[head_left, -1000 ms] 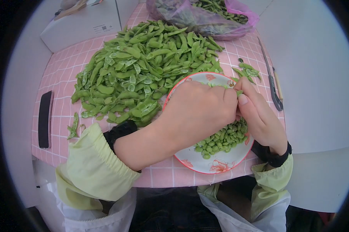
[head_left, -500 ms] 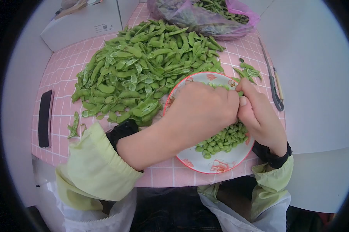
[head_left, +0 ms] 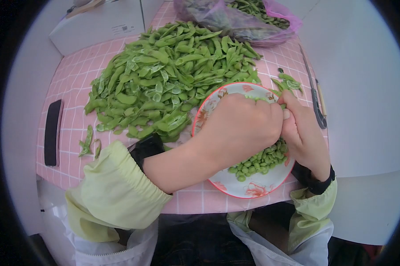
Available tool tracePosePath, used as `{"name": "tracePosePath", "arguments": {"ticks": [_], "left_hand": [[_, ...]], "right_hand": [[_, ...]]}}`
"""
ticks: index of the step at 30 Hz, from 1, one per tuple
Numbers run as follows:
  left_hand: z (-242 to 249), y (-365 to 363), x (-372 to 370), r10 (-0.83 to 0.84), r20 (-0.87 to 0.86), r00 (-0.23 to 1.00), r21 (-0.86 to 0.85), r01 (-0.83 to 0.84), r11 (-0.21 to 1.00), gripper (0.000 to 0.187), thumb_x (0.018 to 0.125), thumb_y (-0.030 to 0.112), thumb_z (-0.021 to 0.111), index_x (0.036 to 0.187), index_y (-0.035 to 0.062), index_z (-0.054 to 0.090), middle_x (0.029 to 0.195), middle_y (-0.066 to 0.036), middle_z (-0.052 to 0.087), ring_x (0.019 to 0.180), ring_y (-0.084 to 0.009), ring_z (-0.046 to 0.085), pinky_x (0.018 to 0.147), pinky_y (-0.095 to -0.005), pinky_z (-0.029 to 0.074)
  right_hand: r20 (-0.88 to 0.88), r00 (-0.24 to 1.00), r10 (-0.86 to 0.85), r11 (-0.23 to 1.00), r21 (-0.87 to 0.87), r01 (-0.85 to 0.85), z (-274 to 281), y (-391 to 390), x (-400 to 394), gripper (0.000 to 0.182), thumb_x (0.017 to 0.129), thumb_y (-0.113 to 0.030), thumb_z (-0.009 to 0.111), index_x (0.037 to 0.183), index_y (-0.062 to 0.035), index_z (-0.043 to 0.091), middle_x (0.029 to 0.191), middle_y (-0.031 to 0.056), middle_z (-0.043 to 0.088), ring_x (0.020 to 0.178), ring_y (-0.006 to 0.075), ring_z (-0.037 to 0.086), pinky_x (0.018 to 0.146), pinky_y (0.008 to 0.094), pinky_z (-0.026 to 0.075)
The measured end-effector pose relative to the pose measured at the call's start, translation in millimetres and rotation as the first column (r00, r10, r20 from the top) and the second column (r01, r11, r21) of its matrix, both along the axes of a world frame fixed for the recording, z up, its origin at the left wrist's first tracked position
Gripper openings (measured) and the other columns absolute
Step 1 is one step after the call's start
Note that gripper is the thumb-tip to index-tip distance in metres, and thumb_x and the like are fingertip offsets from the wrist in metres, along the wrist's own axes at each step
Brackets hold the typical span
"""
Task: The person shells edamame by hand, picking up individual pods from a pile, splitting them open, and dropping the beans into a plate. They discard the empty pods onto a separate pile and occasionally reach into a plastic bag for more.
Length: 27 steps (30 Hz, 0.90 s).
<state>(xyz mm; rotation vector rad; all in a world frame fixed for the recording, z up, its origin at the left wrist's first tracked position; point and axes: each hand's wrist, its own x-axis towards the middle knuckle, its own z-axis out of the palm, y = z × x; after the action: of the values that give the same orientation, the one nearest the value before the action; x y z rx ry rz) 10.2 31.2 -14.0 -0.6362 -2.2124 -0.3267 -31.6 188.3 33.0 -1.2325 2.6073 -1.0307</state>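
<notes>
My left hand (head_left: 244, 124) is closed above a white plate (head_left: 222, 182) with a red rim and flower pattern. Against its fingertips, on the right, my right hand (head_left: 302, 133) is closed too. A bit of green pod (head_left: 283, 106) shows between the two hands, pinched by the fingers; most of it is hidden. Shelled green beans (head_left: 260, 165) lie on the plate below the hands. Left of and behind the plate spreads a large heap of green pods (head_left: 164, 80).
A purple plastic bag (head_left: 253, 31) of pods stands at the back. A dark phone (head_left: 53, 133) lies at the left edge, a knife (head_left: 316, 99) at the right. Loose pods (head_left: 288, 83) are near the knife, others (head_left: 87, 142) near the phone. A white box (head_left: 102, 27) stands back left.
Both hands have shifted slightly to the right over the plate, still together. The whole view has also moved a little.
</notes>
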Motion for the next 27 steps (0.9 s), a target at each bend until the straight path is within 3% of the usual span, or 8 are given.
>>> {"name": "tracePosePath", "arguments": {"ticks": [8, 11, 17, 27], "left_hand": [[-2.2, 1.6, 0.1, 0.039, -0.009, 0.999, -0.070, -0.040, 0.997, 0.010, 0.066, 0.014, 0.059, 0.065, 0.0098, 0.050, 0.057, -0.002, 0.050, 0.050, -0.0145, 0.057, 0.042, -0.0288, 0.041], [-4.2, 2.5, 0.8, 0.074, 0.012, 0.997, -0.077, -0.073, 0.994, 0.018, 0.069, 0.022, 0.062, 0.069, 0.0104, 0.048, 0.061, 0.000, 0.049, 0.053, -0.0151, 0.055, 0.046, -0.0302, 0.041], [-2.2, 0.6, 1.0, 0.071, -0.034, 0.997, -0.113, -0.075, 0.991, 0.015, 0.068, 0.018, 0.060, 0.069, 0.0104, 0.047, 0.060, -0.001, 0.049, 0.052, -0.0152, 0.055, 0.046, -0.0302, 0.041], [-3.6, 0.9, 1.0, 0.018, 0.086, 0.996, 0.033, -0.021, 0.999, 0.021, 0.070, 0.021, 0.066, 0.068, 0.0096, 0.049, 0.058, -0.004, 0.051, 0.052, -0.0197, 0.057, 0.047, -0.0334, 0.044]], "right_hand": [[0.028, 1.000, -0.001, 0.999, -0.039, 0.002, -2.3, 0.0, -0.6, 0.012, 0.084, -0.010, 0.044, 0.090, 0.0013, 0.044, 0.066, 0.0251, 0.049, 0.063, 0.0434, 0.051, 0.057, 0.0428, 0.040], [0.039, 0.999, -0.001, 0.999, -0.052, 0.003, -2.1, -0.3, 0.0, 0.011, 0.084, -0.009, 0.044, 0.088, 0.0009, 0.044, 0.066, 0.0236, 0.048, 0.061, 0.0400, 0.051, 0.056, 0.0410, 0.040], [0.038, 0.999, 0.019, 0.998, -0.055, -0.017, -4.6, 0.8, -3.8, 0.011, 0.084, -0.009, 0.043, 0.086, 0.0011, 0.043, 0.064, 0.0196, 0.046, 0.055, 0.0313, 0.045, 0.055, 0.0370, 0.039], [0.114, 0.993, 0.024, 0.998, -0.053, -0.018, -1.6, 1.4, -4.0, 0.012, 0.084, -0.009, 0.042, 0.090, 0.0013, 0.045, 0.063, 0.0168, 0.045, 0.055, 0.0231, 0.046, 0.054, 0.0330, 0.037]]}}
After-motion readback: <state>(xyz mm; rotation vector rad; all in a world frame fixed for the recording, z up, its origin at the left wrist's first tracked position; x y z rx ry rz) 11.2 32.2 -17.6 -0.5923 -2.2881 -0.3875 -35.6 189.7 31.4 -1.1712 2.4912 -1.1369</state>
